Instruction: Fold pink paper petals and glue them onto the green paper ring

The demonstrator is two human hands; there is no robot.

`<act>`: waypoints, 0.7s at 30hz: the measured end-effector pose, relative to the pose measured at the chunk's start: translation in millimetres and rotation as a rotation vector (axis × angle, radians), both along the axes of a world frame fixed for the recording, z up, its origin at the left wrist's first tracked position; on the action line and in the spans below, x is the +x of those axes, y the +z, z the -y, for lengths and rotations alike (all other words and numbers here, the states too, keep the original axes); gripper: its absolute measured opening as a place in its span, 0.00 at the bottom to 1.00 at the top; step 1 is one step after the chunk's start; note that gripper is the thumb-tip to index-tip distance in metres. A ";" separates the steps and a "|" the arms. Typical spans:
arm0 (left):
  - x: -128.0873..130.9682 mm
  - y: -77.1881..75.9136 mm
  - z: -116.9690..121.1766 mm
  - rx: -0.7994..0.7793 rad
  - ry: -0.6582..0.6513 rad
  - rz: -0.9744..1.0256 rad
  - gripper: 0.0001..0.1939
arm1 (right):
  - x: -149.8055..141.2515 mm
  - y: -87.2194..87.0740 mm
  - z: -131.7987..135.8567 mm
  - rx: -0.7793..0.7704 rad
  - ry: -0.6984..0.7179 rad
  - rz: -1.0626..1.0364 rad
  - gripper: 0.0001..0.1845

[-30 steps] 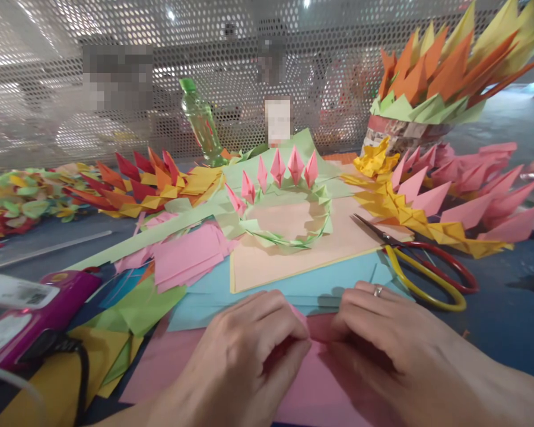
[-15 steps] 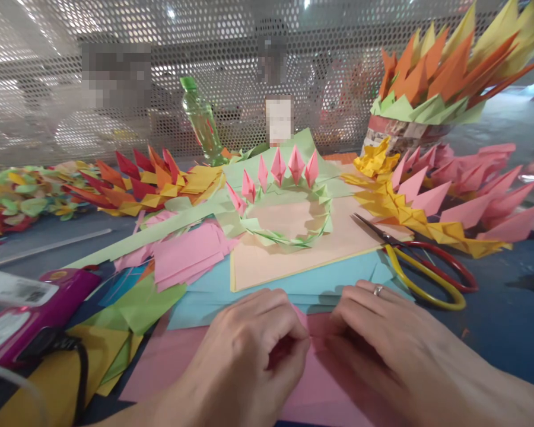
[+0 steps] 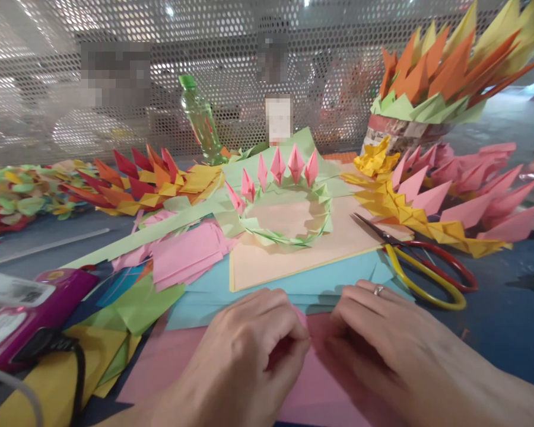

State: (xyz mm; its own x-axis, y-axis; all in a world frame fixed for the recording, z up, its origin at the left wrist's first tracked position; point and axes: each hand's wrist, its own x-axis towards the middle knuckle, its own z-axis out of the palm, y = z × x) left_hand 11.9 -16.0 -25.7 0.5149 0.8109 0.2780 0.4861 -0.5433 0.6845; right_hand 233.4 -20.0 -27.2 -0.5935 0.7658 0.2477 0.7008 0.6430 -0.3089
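My left hand (image 3: 249,347) is closed in a pinch on a small piece of pink paper (image 3: 301,318), low in the middle of the view. Close beside it on the right, my right hand (image 3: 382,344), with a ring on one finger, has its fingers curled together at the same paper. Most of that piece is hidden behind the fingers. Both hands are over larger pink sheets (image 3: 160,356). Just beyond them lie blue sheets (image 3: 204,299) and a peach sheet (image 3: 262,267). On the peach sheet rests a ring of folded light green paper (image 3: 289,239) with several pink points standing along its far left side.
Scissors (image 3: 396,240) with red and yellow handles lie right of the ring. Folded pink and yellow pieces (image 3: 431,201) are behind them. At left are a purple device (image 3: 57,296) with cables and pink slips (image 3: 189,252). A green-capped bottle (image 3: 200,121) stands by a perforated metal screen (image 3: 231,35).
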 end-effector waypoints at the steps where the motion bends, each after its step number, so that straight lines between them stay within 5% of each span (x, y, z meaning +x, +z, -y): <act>1: 0.5 0.6 0.1 -0.005 0.001 -0.003 0.11 | 0.8 -0.2 -0.1 -0.017 0.004 -0.011 0.09; 9: -0.9 4.0 -0.3 -0.103 0.031 -0.062 0.10 | 4.6 0.7 0.2 -0.199 0.008 -0.057 0.10; 21: -2.1 1.9 -1.3 -0.130 0.013 -0.012 0.10 | 3.8 5.8 0.5 -0.247 0.020 -0.099 0.11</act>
